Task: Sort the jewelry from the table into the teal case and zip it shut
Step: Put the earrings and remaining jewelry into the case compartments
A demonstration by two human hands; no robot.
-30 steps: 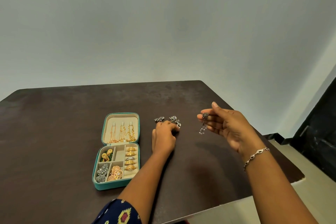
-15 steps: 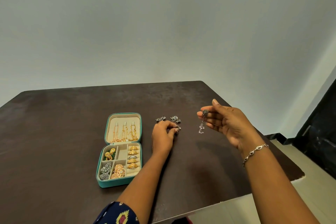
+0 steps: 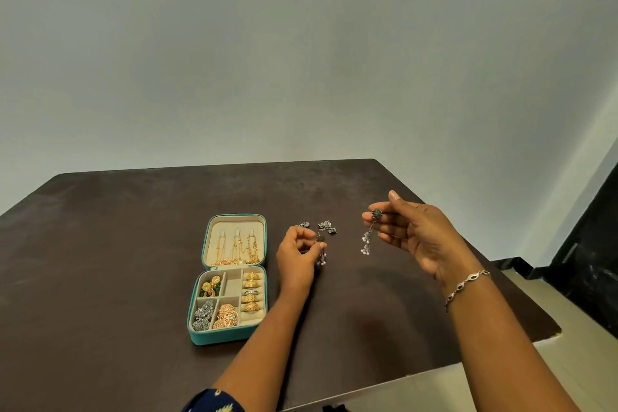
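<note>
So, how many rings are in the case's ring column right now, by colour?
Gold rings: 4
Silver ring: 1
Total: 5, all in the right-hand column of the teal case.

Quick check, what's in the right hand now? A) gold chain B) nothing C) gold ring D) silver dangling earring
D: the right hand pinches a silver dangling earring by its dark stud, drops hanging free above the dark brown table; gold rings and chains sit in the open teal case.
</note>
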